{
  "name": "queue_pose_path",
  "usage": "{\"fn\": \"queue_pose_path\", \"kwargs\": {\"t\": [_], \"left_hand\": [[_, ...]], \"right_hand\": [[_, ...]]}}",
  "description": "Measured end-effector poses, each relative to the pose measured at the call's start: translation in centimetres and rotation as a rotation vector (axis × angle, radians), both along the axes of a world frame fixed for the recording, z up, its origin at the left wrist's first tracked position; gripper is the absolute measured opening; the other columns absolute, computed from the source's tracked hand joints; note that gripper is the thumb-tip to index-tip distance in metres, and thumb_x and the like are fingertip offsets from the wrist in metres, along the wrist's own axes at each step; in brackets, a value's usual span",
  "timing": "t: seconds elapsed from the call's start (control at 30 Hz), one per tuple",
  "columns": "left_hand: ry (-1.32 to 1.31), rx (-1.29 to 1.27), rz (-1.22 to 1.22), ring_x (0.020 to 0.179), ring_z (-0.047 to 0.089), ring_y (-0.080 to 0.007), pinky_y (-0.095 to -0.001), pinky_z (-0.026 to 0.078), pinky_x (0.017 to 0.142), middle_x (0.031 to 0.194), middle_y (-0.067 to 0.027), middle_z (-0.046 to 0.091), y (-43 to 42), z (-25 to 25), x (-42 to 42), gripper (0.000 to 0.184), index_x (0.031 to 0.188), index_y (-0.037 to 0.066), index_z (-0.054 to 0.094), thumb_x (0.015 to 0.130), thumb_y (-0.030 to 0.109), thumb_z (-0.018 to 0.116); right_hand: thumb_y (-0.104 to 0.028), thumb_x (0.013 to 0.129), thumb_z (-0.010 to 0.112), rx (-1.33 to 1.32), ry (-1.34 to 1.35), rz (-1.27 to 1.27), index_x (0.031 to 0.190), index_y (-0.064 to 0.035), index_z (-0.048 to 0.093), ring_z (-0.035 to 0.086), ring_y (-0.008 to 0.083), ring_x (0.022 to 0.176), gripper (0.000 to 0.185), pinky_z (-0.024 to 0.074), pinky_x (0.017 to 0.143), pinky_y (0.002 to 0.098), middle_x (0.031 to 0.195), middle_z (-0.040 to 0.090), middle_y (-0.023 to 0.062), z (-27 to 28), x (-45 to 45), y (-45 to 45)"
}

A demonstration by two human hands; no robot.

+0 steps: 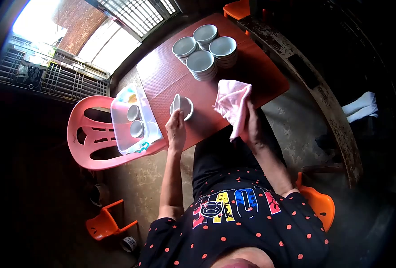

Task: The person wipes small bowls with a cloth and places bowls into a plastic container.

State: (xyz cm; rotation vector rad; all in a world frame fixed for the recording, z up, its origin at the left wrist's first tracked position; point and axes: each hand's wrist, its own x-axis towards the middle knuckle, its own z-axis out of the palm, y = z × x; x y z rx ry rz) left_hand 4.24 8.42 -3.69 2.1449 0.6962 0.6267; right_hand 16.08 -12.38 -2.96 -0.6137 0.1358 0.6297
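At the centre of the frame, the person's left hand (175, 129) pinches a small bowl (177, 103) tilted up on its side, low over the near edge of the red table (162, 85). A second bowl (187, 108) shows just behind it; whether the two touch cannot be told. To the right, the right hand (251, 128) grips a pink cloth (234, 103), which is bunched and hangs over most of its fingers, so how they are set cannot be told. Cloth and tilted bowl are apart.

The step in hand appears to be handling one bowl with the cloth ready. If the cloth is to meet that bowl, the move calls for a firm pinch at the rim and clearance from the bowl behind.

Stacked bowls (201, 61) stand in a cluster at the upper centre. At the left of the frame, a clear plastic bin (151, 123) rests on a pink chair (82, 154), with more bowls (136, 128) inside.
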Motion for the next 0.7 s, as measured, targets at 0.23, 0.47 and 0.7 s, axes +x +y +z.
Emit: {"fn": "queue_pose_path", "kwargs": {"t": [0.23,0.47,0.7], "left_hand": [[-0.528,-0.735,-0.093,0.095,0.055,-0.0114,-0.0250,0.043,0.084,0.102,-0.0047,0.060,-9.4,3.0,-2.3,0.025,0.113,0.001,0.053,0.091,0.011,0.054],[-0.456,-0.847,-0.243,0.086,0.057,-0.0112,-0.0270,0.046,0.079,0.094,-0.0049,0.062,-12.1,2.8,-5.9,0.016,0.099,-0.001,0.057,0.091,0.013,0.057],[-0.443,-0.908,-0.261,0.086,0.056,-0.0113,-0.0254,0.044,0.080,0.092,-0.0052,0.061,-12.8,3.3,-7.5,0.017,0.098,-0.001,0.057,0.090,0.013,0.057]], "right_hand": [[-0.029,0.084,0.058,-0.724,-1.823,-0.123,0.115,-0.0089,0.058,0.046,0.0346,0.119,0.037,0.0246,0.105,0.0545,0.119,0.056,0.0175,5.0,-5.4,1.9],[-0.020,0.077,0.061,-0.505,-1.857,-0.093,0.093,-0.0062,0.059,0.058,0.0280,0.070,0.021,0.0482,0.066,0.0408,0.076,0.056,0.0101,0.6,-2.0,2.6],[-0.018,0.079,0.062,-0.354,-1.823,0.071,0.102,-0.0030,0.058,0.061,0.0281,0.080,0.027,0.0493,0.071,0.0384,0.084,0.060,0.0143,3.9,-4.1,0.4]]}}
